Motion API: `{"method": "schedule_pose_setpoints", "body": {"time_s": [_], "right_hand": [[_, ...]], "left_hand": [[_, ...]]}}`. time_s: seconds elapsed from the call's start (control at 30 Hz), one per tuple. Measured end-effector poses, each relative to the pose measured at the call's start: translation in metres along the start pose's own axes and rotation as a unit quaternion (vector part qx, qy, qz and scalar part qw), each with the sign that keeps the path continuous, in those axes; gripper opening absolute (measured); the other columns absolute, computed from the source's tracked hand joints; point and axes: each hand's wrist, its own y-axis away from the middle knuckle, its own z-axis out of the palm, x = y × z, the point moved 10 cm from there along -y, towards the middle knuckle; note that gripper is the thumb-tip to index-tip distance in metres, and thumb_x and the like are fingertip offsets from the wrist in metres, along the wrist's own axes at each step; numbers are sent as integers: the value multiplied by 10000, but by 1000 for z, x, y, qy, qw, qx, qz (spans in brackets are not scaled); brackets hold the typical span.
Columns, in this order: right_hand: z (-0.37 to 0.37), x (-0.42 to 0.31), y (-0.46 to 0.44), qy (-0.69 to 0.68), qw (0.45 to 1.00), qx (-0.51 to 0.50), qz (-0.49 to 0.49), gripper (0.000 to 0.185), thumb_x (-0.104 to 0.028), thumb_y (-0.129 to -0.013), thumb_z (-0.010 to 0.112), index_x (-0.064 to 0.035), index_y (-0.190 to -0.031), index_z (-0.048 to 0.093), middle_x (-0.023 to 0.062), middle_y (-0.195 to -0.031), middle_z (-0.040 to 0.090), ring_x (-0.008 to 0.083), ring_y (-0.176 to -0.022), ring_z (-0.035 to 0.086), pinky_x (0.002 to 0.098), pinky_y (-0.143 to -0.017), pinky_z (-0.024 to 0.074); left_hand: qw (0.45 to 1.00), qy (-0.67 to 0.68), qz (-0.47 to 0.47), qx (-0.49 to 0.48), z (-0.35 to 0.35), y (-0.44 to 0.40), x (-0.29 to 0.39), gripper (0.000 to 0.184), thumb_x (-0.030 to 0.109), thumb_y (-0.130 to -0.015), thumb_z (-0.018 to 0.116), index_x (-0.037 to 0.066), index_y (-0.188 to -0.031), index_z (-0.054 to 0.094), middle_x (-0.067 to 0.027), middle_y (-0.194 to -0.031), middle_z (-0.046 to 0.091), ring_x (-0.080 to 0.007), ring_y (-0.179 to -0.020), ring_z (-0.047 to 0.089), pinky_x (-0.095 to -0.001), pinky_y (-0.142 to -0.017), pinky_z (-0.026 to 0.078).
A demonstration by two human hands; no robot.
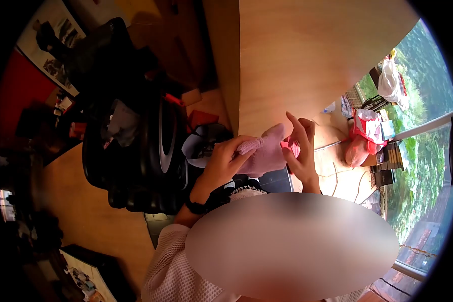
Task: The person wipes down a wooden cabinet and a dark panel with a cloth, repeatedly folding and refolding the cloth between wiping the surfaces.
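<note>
My left forearm slants up from the lower left, bent at the wrist, and my left hand is closed in a pinch, thumb and forefinger pressing toward each other. My right hand is raised just beside it, palm side turned inward, thumb apart from the fingers. Its forefinger reaches highest, the others curl a little. Below the right wrist, my arm is hidden.

A framed picture shows left of the black chair; well to the chair's right are a white bag and a window.
</note>
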Motion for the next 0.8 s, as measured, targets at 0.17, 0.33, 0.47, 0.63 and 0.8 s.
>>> {"method": "schedule_pose_setpoints", "body": {"time_s": [0.17, 0.33, 0.47, 0.63, 0.8], "right_hand": [[18, 24, -8, -136, 960, -244, 19, 277, -64, -734, 624, 7, -1002, 626, 99, -1044, 566, 189, -837, 539, 289, -781, 441], [-18, -4, -56, -33, 992, -123, -9, 228, 17, -757, 625, 19, -985, 622, 84, -850, 633, 144, -761, 576, 262, -704, 459], [-36, -51, -100, 29, 989, 59, -135, 196, -4, -749, 653, -9, -942, 618, 111, -829, 612, 218, -736, 570, 291, -681, 461], [-37, -64, -95, 199, 862, 385, -261, 150, -10, -728, 700, -60, -827, 598, 84, -813, 551, 235, -696, 538, 324, -610, 444], [0, -41, -94, 171, 891, 329, -261, 233, -13, -789, 631, -24, -1019, 595, 167, -1095, 525, 302, -1000, 520, 379, -819, 422]], "left_hand": [[998, -5, 51, -48, 0, -8, 14, 216, 45, -818, 609, 26, -1033, 621, -131, -990, 634, -221, -847, 632, -303, -738, 482], [969, -164, 158, 94, -52, -32, 49, 248, 10, -761, 670, 59, -1004, 684, -14, -898, 458, -146, -651, 450, -227, -624, 388], [958, -85, 145, 233, -84, -72, 48, 255, 40, -802, 665, 13, -1052, 622, -47, -855, 565, -118, -747, 549, -249, -665, 440], [902, -90, 178, 383, -100, -85, 39, 338, -5, -793, 675, 21, -1085, 506, -51, -927, 573, -131, -811, 578, -237, -713, 469], [860, -154, 298, 386, -69, -79, 50, 278, -36, -823, 602, 10, -1084, 519, -113, -1099, 539, -223, -906, 573, -298, -803, 464]]}}
